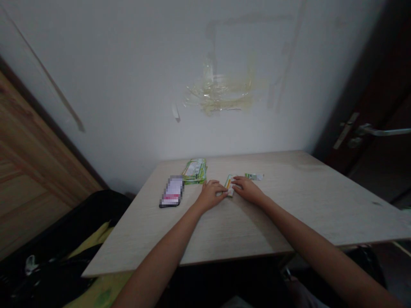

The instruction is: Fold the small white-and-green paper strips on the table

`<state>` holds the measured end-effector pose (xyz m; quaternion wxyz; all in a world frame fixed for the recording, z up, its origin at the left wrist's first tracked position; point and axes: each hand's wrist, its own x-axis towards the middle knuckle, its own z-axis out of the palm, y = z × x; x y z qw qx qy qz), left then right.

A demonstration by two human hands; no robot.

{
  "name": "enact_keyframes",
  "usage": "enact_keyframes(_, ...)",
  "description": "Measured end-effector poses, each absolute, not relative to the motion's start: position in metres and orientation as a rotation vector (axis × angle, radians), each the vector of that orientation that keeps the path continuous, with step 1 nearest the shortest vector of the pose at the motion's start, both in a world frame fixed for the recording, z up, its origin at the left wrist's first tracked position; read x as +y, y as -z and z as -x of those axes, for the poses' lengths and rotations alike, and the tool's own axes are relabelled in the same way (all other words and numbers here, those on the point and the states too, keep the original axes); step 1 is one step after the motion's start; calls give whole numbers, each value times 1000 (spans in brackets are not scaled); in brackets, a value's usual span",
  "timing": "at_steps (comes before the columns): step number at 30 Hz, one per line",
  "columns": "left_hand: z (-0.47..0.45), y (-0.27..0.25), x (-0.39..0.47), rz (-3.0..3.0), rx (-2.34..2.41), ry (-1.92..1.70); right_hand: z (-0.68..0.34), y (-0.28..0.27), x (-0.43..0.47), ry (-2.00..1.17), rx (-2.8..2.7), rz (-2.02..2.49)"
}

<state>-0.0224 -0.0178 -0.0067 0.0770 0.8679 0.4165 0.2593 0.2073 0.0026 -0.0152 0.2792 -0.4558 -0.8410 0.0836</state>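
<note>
A small flat packet, white and green with an orange-yellow strip, lies on the table between my hands. My left hand is at its lower left edge, the fingertips and thumb closed on that edge. From the other side my right hand grips the packet's right part, its bent fingers lying over it. Fingers cover some of the packet, so its full shape is hidden. Just beyond my right hand lies a narrow green and white sachet.
A stack of green and white packets sits at the table's back left. In front of it lies a phone with a blurred screen. The pale wooden table meets a wall with peeling tape. A dark door stands at right.
</note>
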Motion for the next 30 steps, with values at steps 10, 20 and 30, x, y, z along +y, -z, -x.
enact_keyframes(10, 24, 11, -13, -2520, 1312, -794, -211, 13, 1, -386, -2261, 1195)
enact_keyframes(20, 28, 3, -19, -2569, 1344, -721, -210, 15, 0, -353, -2281, 1102)
enact_keyframes(30, 29, 7, -17, -2558, 1310, -772, -209, 23, 7, -258, -2349, 1095)
